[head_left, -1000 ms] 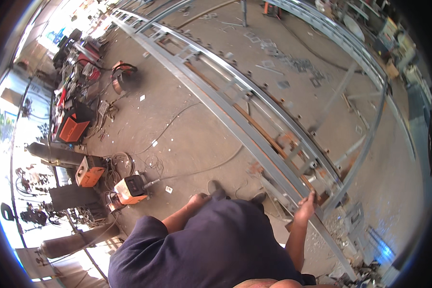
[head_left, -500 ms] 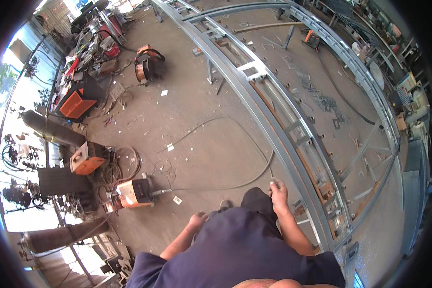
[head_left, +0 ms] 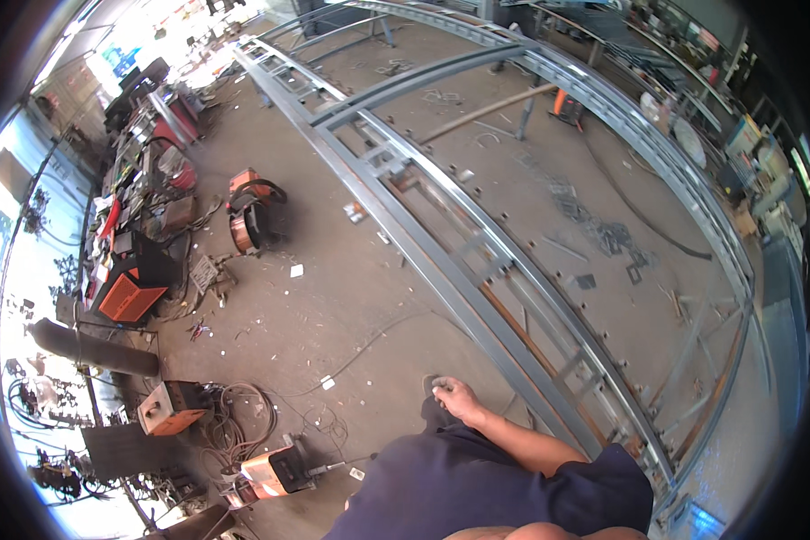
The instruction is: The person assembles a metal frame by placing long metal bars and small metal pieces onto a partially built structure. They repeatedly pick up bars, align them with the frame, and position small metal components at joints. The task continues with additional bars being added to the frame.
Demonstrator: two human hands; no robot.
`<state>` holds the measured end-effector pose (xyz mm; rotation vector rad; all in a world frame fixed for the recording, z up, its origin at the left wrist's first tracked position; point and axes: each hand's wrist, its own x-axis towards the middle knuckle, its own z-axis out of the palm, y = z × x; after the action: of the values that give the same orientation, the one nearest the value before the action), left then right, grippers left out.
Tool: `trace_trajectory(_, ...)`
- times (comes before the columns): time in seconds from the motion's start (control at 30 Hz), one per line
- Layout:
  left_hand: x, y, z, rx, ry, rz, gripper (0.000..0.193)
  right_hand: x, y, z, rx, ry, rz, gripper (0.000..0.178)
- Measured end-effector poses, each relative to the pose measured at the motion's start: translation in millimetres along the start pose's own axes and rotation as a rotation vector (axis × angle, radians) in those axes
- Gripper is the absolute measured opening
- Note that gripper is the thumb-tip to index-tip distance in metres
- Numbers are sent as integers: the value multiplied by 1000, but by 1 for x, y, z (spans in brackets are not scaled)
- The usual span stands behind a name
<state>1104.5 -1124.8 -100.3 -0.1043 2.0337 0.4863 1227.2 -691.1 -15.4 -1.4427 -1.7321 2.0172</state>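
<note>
My right hand (head_left: 457, 400) hangs in front of my body, just above my dark shoe (head_left: 431, 382). Its fingers are curled together, and whatever may be inside them is too small to tell. Nearest to it, on the right, runs a long grey steel frame (head_left: 423, 249) with curved members and crosspieces, apart from the hand. My left hand is out of sight; only the dark blue shirt shows on that side.
Orange machines with coiled cables stand at left, one an orange and black unit (head_left: 274, 472). A wire spool (head_left: 246, 225) sits farther off. A gas cylinder (head_left: 94, 349) leans near the left wall. A cable (head_left: 369, 340) crosses the littered floor.
My view has shifted forward along the steel frame and turned a little. The right hand has swung inward across my front, and the left hand has gone out of view.
</note>
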Motion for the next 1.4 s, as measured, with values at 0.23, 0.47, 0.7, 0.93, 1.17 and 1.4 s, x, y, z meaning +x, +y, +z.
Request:
trace_trajectory(0.23, 58, 113, -75, -213, 79, -33, 56, 141, -162, 29, -4, -9, -98, 33)
trace_trajectory(0.47, 187, 214, -167, -212, 30, -24, 53, 274, -238, 91, -184, -10, 10, 31)
trace_trajectory(0.7, 310, 354, -337, -482, -41, 3, 45, 367, -338, 183, -254, -47, -5, 37)
trace_trajectory(0.93, 399, 531, -460, -702, 64, 95, 42, 501, -422, 234, -253, -98, -29, 35)
trace_trajectory(1.17, 447, 609, -523, -226, 112, 50, 50, 658, -529, 276, -132, -121, -66, 35)
trace_trajectory(1.4, 503, 720, -574, -277, 105, -19, 57, 780, -638, 283, -32, -86, -18, 30)
